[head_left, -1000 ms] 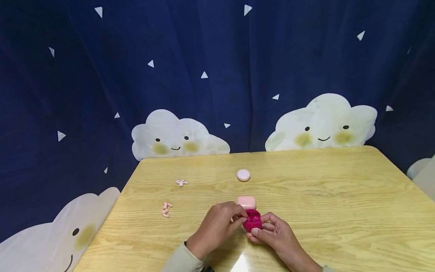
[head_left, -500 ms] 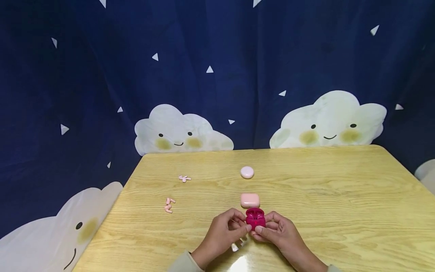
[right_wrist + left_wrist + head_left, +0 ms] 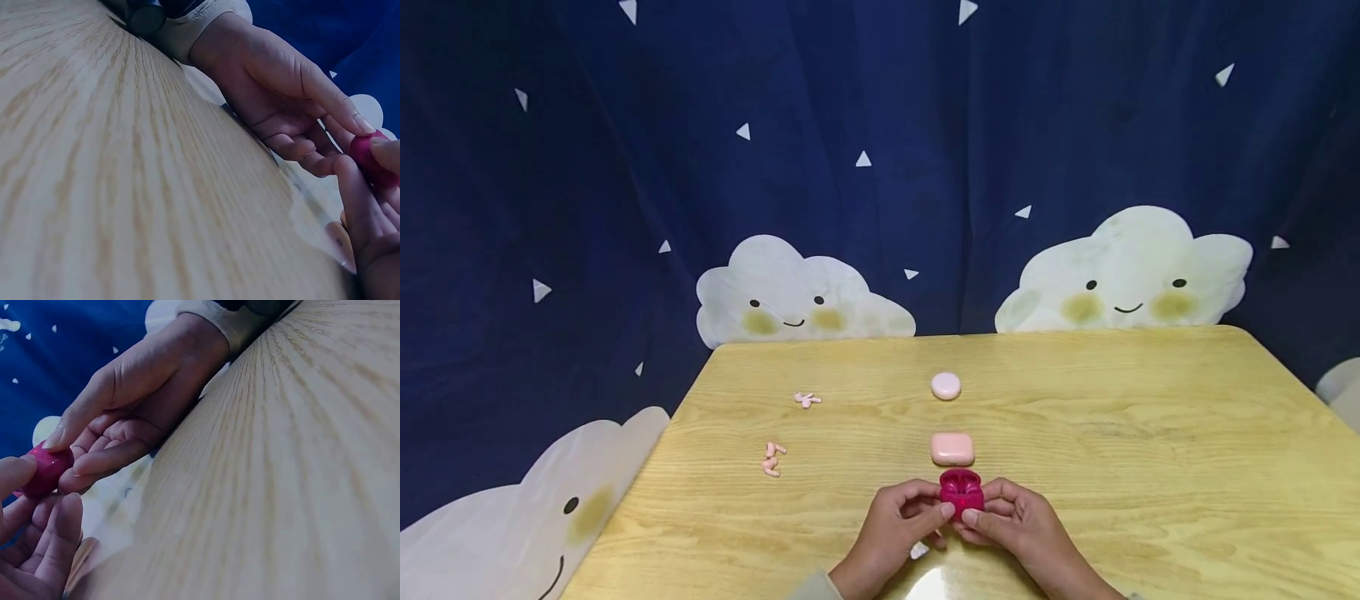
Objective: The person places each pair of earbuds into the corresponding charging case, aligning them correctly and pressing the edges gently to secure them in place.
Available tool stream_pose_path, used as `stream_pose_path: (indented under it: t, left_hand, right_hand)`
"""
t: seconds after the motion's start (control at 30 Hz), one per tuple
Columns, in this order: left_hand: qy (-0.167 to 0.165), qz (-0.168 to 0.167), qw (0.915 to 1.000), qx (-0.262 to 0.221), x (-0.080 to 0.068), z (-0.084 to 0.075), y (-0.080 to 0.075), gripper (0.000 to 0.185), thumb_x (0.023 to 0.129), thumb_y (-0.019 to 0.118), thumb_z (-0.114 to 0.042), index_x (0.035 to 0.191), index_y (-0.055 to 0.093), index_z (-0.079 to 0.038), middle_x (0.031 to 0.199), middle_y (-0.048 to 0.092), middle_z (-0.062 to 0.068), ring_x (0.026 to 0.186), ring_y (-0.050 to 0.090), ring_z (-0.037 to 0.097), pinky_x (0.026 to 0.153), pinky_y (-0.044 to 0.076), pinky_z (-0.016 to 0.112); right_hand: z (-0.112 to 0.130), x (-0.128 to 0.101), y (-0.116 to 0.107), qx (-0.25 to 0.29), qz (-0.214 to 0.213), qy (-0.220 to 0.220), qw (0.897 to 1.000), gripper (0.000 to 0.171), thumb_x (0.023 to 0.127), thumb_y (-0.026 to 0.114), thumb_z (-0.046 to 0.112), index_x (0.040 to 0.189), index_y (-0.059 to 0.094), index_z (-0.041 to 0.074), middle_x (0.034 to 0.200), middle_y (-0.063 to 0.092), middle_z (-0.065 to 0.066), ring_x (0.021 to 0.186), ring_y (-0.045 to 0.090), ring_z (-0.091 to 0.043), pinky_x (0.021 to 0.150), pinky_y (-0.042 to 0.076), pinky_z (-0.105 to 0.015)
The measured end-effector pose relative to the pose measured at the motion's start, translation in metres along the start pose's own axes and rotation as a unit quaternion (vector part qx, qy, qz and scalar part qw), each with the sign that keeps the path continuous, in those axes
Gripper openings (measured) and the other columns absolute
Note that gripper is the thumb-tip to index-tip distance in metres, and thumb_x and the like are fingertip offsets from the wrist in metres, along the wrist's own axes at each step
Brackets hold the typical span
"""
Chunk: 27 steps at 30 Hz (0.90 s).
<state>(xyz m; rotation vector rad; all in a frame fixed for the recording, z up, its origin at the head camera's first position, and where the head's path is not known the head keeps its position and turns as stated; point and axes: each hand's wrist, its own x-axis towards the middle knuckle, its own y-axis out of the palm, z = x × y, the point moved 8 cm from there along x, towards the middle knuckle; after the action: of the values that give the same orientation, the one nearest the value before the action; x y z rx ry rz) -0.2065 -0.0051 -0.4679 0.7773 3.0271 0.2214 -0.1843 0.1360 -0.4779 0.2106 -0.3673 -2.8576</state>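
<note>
In the head view, both hands meet at the table's near side around a magenta earbud case [image 3: 962, 493], whose lid stands up. From the left, my left hand [image 3: 897, 527] pinches its side with the thumb on the front. My right hand [image 3: 1024, 527] grips the opposite side, thumb also at the front. What lies inside the case is too small to make out. Both wrist views show the case too, as a magenta lump [image 3: 50, 469] between the fingertips; its inside is hidden there.
Just beyond the held case lies a closed peach-pink case [image 3: 952, 449]. Farther back is a round pale pink case [image 3: 946, 386]. At the left lie peach-pink earbuds [image 3: 772, 459] and paler pink earbuds [image 3: 807, 400]. A dark blue curtain [image 3: 880, 208] hangs behind the wooden table [image 3: 1112, 433].
My left hand's fingers have moved from the inside of the magenta case to its left side, which they now hold. The right hand keeps its grip. The view has shifted slightly.
</note>
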Motion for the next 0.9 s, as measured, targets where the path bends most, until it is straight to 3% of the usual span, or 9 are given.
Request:
stream_pose_path:
  t: [0.27,0.43,0.63,0.77,0.9]
  left_hand:
    - [-0.006,0.006,0.9999,-0.009,-0.003,0.006,0.000,0.029,0.090,0.068,-0.013,0.110,0.064,0.007,0.091,0.068,0.014,0.065,0.062,0.011,0.060,0.055,0.025]
    - [-0.010,-0.015,0.9998,-0.014,-0.003,0.007,-0.003,0.030,0.089,0.069,-0.013,0.111,0.063,0.007,0.093,0.068,0.014,0.071,0.065,0.014,0.064,0.057,0.028]
    - [0.002,-0.037,0.9987,-0.036,0.002,0.002,-0.007,0.044,0.087,0.071,-0.010,0.124,0.052,0.004,0.103,0.068,0.018,0.084,0.069,0.019,0.073,0.057,0.033]
    - [0.019,-0.025,0.9993,-0.020,0.004,-0.003,-0.006,0.051,0.088,0.070,-0.009,0.134,0.050,0.000,0.108,0.066,0.022,0.088,0.069,0.017,0.076,0.057,0.032]
    - [0.024,-0.013,0.9995,-0.014,0.004,-0.003,-0.004,0.047,0.089,0.068,-0.008,0.134,0.053,-0.003,0.110,0.065,0.022,0.089,0.068,0.016,0.076,0.056,0.031]
  right_hand:
    - [0.000,-0.007,-0.002,-0.017,-0.033,-0.026,0.999,0.052,0.092,0.063,0.009,0.136,0.038,-0.005,0.116,0.061,-0.020,0.096,0.066,-0.026,0.079,0.056,-0.043]
    - [0.003,-0.007,-0.004,-0.023,-0.040,-0.040,0.998,0.055,0.093,0.063,0.009,0.139,0.037,-0.004,0.116,0.061,-0.020,0.094,0.067,-0.024,0.078,0.056,-0.042]
    - [0.005,-0.004,-0.007,-0.034,-0.049,-0.039,0.997,0.058,0.091,0.066,0.010,0.140,0.037,-0.001,0.115,0.062,-0.020,0.094,0.066,-0.024,0.078,0.056,-0.040]
    - [0.007,-0.003,-0.007,-0.038,-0.045,-0.034,0.998,0.059,0.090,0.067,0.011,0.141,0.037,0.000,0.116,0.062,-0.020,0.095,0.067,-0.025,0.078,0.056,-0.039]
    - [0.009,-0.003,-0.007,-0.044,-0.034,-0.046,0.997,0.060,0.091,0.066,0.011,0.142,0.037,0.000,0.115,0.063,-0.019,0.092,0.067,-0.024,0.076,0.057,-0.037]
